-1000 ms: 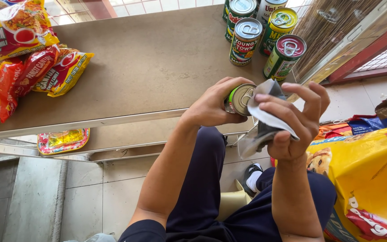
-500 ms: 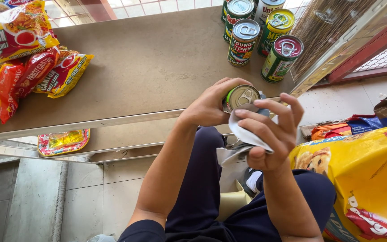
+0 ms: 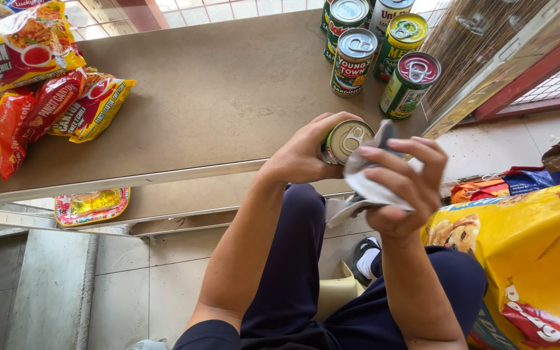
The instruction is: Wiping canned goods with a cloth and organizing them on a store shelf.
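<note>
Left hand (image 3: 303,154) is wrapped around a can (image 3: 347,140), fingers curled tight about its side, thumb hidden. The can is tipped so its silver pull-tab top faces the camera. It is held in the air just off the shelf (image 3: 209,97) edge, at about 1 o'clock from frame centre.

Right hand (image 3: 400,185) sits at 4 o'clock of the can, fingers closed over a crumpled grey-white cloth (image 3: 371,188). The fingertips press the cloth against the can's rim and side; the cloth's loose end hangs down at 7 o'clock of the hand. The two hands nearly touch around the can.

Standing cans (image 3: 374,45) cluster upright on the shelf at 12 o'clock of the held can, well apart from it: green labels, one yellow top, one pink top.

Noodle packets (image 3: 40,78) lie heaped at the shelf's far 9 o'clock end, red, orange and yellow. One more packet (image 3: 92,206) rests on the lower ledge.

A large yellow bag (image 3: 526,259) stands at 4 o'clock, beside the person's knee in dark trousers.
</note>
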